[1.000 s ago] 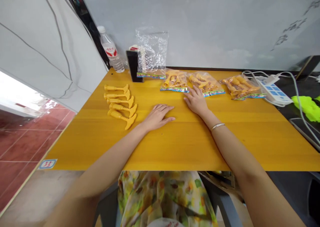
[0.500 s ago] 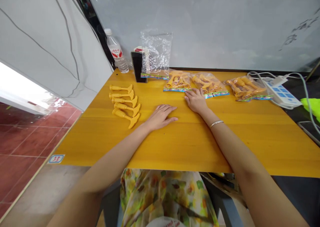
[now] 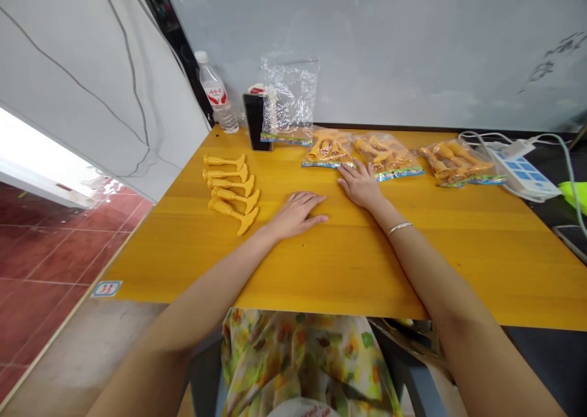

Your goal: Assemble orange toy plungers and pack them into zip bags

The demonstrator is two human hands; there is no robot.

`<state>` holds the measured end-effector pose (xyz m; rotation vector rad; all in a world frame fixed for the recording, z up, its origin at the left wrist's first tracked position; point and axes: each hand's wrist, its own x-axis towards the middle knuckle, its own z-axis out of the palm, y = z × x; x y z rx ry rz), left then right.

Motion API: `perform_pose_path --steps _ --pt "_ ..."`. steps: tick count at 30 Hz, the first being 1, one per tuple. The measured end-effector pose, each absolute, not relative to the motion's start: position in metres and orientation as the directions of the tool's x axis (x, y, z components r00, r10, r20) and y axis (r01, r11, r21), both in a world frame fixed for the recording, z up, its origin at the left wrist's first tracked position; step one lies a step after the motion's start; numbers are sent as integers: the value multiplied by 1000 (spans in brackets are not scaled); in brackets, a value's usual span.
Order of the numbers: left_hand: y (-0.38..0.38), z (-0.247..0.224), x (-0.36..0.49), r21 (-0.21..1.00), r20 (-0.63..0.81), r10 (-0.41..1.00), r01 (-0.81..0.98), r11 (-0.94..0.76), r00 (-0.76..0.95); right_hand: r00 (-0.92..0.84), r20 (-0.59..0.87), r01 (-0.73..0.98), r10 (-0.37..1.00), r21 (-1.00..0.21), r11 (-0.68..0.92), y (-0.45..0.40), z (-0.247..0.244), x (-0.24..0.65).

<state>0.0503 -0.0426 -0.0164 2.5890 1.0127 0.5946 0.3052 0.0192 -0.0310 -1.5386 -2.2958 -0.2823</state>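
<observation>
One table: a yellow wood table [image 3: 389, 270] spreads within your reach.
Three bags: filled plastic bags [image 3: 387, 157] sit along the far edge, apparently set aside.
Five pieces: yellow plastic T-shaped pieces [image 3: 232, 186] lie side by side left of your hands, seemingly ordered for easy picking.
Left: your left hand [image 3: 296, 214] lies flat, fingers open, empty.
Right: your right hand [image 3: 360, 184] rests open, empty, fingertips just beside a bag.

A pale grey wall [image 3: 389, 50] is seen along the top of the frame, a yellow wooden table [image 3: 367, 276] is set before it, and a red tiled floor [image 3: 55, 252] is lit at lower left.

Glossy wooden tabletop [image 3: 367, 270], smooth plastic pieces [image 3: 229, 184]
</observation>
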Motion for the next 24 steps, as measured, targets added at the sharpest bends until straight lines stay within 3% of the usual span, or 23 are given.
perform_pose_path --steps 16,24 --pt "-42 -16 50 420 268 703 577 -701 659 -378 350 896 857 -96 434 15 -35 299" --pt "-42 -18 49 410 334 698 569 -713 633 -451 323 871 832 -44 489 -36 -22 271"
